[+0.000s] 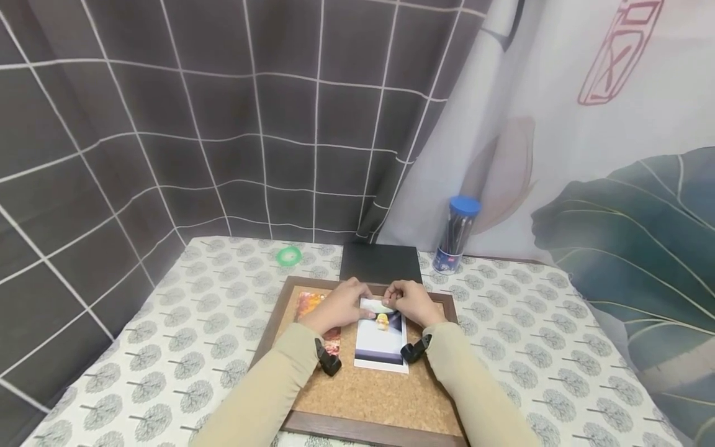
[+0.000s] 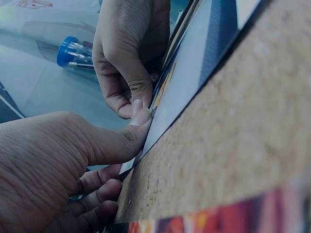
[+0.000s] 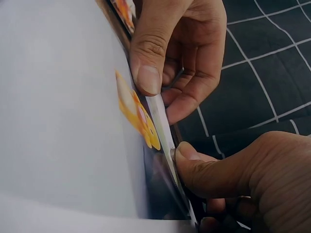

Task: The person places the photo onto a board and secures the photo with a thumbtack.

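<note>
A photo print (image 1: 380, 347) with a small yellow figure lies on a framed corkboard (image 1: 363, 397). Its far edge carries a pale strip, seen edge-on in the right wrist view. My left hand (image 1: 343, 305) pinches the print's far edge on the left, thumb on top and fingertips below. At the right part of that edge, my right hand (image 1: 412, 303) pinches too, thumb bent over the strip and its other fingers mostly hidden. In the left wrist view the two thumbs come close together. An orange and red picture (image 1: 310, 303) lies left of the print, partly covered by my left wrist.
Beyond the board's far rim lies a black flat object (image 1: 382, 261). A clear jar with a blue lid (image 1: 457, 233) holds thin dark sticks at the back right. A green tape roll (image 1: 288, 256) sits at the back left on the tree-patterned tablecloth (image 1: 514, 335). Curtains hang behind.
</note>
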A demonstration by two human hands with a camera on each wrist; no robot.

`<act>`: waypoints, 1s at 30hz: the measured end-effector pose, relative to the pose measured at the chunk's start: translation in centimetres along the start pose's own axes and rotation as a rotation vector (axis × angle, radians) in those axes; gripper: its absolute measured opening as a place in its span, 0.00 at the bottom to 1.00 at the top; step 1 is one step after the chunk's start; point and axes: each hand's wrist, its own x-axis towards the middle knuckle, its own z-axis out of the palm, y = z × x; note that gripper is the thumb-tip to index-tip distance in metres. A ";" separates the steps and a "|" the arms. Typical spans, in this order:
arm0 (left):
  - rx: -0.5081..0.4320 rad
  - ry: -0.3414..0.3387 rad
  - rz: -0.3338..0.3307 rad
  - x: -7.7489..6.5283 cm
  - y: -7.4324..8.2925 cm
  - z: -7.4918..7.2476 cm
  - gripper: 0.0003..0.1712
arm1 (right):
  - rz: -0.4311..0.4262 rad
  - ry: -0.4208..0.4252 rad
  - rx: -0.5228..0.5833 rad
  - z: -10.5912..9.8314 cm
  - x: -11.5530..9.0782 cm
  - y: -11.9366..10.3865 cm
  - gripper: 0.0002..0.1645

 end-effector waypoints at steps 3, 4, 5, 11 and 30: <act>-0.005 -0.001 -0.005 0.0 -0.1 0.0 0.21 | 0.006 -0.003 -0.001 0.1 0.1 -0.2 0.05; -0.006 -0.001 -0.008 0.0 -0.2 0.1 0.21 | 0.005 -0.006 -0.003 0.1 0.1 -0.2 0.04; -0.004 0.001 -0.007 0.0 -0.2 0.1 0.21 | 0.002 -0.009 -0.005 0.1 0.1 -0.2 0.04; 0.013 0.005 0.003 0.1 -0.2 0.1 0.22 | -0.025 0.002 -0.017 0.0 0.2 -0.1 0.02; 0.013 0.031 0.026 0.1 -0.4 0.5 0.21 | -0.049 0.024 -0.065 0.5 0.1 -0.1 0.08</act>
